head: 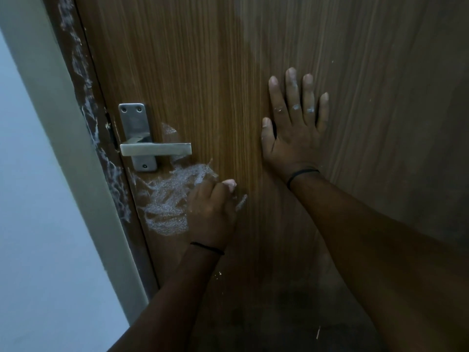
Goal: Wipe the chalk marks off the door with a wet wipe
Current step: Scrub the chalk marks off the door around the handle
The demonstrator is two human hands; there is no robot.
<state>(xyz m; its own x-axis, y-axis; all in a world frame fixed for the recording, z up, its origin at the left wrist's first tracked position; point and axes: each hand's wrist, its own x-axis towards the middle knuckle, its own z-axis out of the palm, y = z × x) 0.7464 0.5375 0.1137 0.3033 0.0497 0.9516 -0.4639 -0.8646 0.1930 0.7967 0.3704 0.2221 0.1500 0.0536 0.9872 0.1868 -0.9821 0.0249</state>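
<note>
One wooden door [215,72] is seen, with one metal lever handle [155,149] near its left edge. Two hands are pressed against it. The right hand [294,133] is laid flat, its five fingers straight and spread. The left hand [212,212] is curled closed against the wood just below the handle; what it grips cannot be told. One large patch of chalk marks [167,201] is spread beside that fist. One black band is worn on each wrist.

Head-worn, wide-angle, tilted down and forward at a wooden door [203,72] from close range, arm's reach at most. Aimed slightly left, toward the lever handle [155,149]. Dim lower edge, perhaps floor. No second view.
</note>
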